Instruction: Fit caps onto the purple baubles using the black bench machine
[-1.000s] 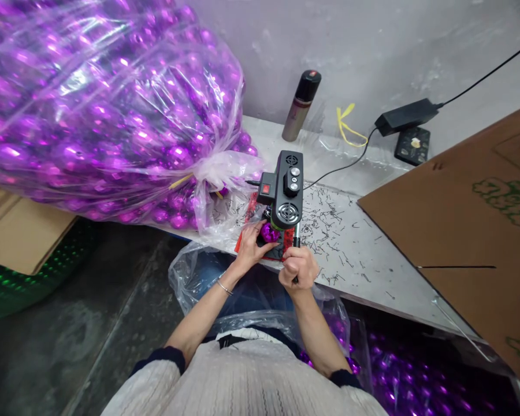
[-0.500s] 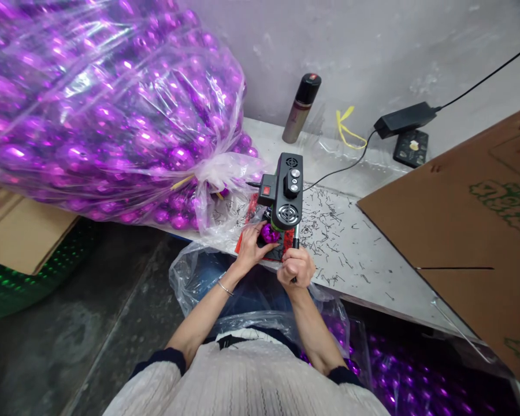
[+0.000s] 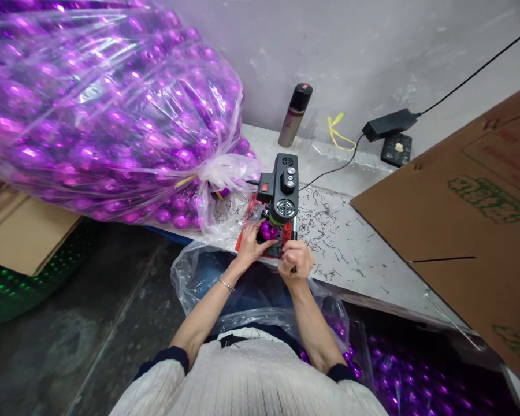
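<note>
Almost nothing has changed at your hands over the last second: your view has swung slightly, so the things along the back of the bench (image 3: 364, 263) sit a little further left in sight, but your grasp and the machine look the same. Your left hand (image 3: 250, 247) has its fingers and thumb spread around a shiny purple faceted ball (image 3: 268, 230), which sits just below the front end of a black, round-ended machine housing (image 3: 285, 188) with a red rocker switch. Your right hand (image 3: 297, 260) is clenched around the black grip of a slim silver metal lever (image 3: 294, 222) beside the machine's right flank; whether the lever has travelled at all is too fine to tell. That steadiness suggests the ball is being held in position for the work at the machine, with this step still in hand. The ball lies over the dark middle of a red-edged base (image 3: 288, 233), though the housing covers its far side, so you cannot see what touches it there. Short, thin, dark slivers (image 3: 323, 228) are scattered over the bench to the right of the base. A large knotted clear plastic bag packed with purple balls (image 3: 112, 133) bulges at the left, and a big brown cardboard box (image 3: 420, 225) stands at the right.
</note>
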`<state>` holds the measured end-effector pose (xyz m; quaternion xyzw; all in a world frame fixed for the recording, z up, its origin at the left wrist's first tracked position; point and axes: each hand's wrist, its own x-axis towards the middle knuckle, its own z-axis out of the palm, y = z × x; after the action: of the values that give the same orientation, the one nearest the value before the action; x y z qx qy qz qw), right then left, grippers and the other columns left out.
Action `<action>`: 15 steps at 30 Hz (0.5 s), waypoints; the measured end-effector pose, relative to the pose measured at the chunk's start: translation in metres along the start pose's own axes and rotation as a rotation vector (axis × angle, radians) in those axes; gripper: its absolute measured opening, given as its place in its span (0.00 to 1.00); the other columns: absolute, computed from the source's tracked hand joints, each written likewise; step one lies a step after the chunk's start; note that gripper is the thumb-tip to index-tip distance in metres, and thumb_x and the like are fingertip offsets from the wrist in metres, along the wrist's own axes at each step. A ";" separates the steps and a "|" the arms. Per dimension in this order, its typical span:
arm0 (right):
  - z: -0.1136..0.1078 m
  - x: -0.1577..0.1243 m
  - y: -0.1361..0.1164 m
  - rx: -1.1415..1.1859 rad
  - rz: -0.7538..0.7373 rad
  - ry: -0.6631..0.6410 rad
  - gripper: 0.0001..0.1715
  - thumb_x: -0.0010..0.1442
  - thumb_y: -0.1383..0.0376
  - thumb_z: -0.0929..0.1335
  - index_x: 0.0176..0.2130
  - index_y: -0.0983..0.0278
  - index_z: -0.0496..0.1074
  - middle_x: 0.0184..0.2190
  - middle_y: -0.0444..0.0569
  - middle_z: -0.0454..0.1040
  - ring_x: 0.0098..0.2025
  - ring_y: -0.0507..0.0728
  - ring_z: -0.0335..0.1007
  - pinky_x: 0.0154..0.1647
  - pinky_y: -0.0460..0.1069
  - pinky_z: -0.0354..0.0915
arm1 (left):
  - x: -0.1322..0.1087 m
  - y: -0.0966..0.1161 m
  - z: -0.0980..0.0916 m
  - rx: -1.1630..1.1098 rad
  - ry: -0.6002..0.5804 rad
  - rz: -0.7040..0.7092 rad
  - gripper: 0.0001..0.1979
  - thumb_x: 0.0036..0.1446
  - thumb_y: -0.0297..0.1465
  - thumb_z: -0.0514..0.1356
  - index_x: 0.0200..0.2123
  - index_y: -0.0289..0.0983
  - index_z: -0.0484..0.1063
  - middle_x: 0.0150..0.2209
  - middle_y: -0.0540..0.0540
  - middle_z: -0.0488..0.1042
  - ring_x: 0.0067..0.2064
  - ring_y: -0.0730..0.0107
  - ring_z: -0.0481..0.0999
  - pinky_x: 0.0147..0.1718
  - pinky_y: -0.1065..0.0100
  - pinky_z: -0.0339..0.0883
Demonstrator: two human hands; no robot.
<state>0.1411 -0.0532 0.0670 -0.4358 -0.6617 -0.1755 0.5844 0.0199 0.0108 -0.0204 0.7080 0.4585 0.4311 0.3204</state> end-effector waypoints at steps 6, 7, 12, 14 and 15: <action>-0.019 0.048 -0.019 0.046 0.193 -0.072 0.13 0.69 0.70 0.62 0.32 0.60 0.67 0.27 0.44 0.73 0.29 0.51 0.70 0.31 0.48 0.63 | -0.046 0.008 -0.019 0.093 -0.080 0.167 0.33 0.63 0.43 0.65 0.67 0.40 0.63 0.62 0.34 0.73 0.65 0.50 0.72 0.66 0.45 0.62; -0.020 0.050 -0.020 0.052 0.196 -0.078 0.13 0.69 0.71 0.62 0.32 0.60 0.67 0.27 0.44 0.73 0.29 0.51 0.70 0.31 0.48 0.63 | -0.059 0.009 -0.024 0.131 -0.122 0.213 0.33 0.63 0.44 0.65 0.68 0.41 0.62 0.63 0.34 0.72 0.66 0.50 0.71 0.67 0.44 0.61; -0.018 0.041 -0.019 0.039 0.148 -0.086 0.14 0.67 0.74 0.62 0.31 0.60 0.66 0.26 0.43 0.72 0.28 0.51 0.69 0.30 0.47 0.62 | -0.077 0.011 -0.043 0.222 -0.200 0.310 0.46 0.55 0.55 0.66 0.70 0.39 0.59 0.67 0.29 0.66 0.67 0.43 0.68 0.65 0.41 0.63; -0.017 0.038 -0.018 0.044 0.134 -0.086 0.14 0.66 0.75 0.62 0.31 0.60 0.65 0.26 0.43 0.72 0.28 0.51 0.69 0.30 0.47 0.62 | -0.045 0.007 -0.054 0.233 -0.071 0.271 0.33 0.66 0.46 0.60 0.69 0.37 0.61 0.66 0.30 0.68 0.67 0.46 0.69 0.65 0.44 0.63; -0.017 0.037 -0.018 0.047 0.131 -0.087 0.14 0.66 0.75 0.62 0.31 0.60 0.65 0.26 0.43 0.72 0.28 0.51 0.69 0.30 0.47 0.62 | -0.022 0.005 -0.060 0.258 0.011 0.229 0.26 0.69 0.39 0.56 0.67 0.36 0.64 0.65 0.31 0.69 0.67 0.48 0.69 0.66 0.44 0.61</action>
<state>0.1397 -0.0623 0.1110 -0.4716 -0.6605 -0.1019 0.5753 -0.0373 -0.0077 0.0020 0.7885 0.4280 0.4063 0.1732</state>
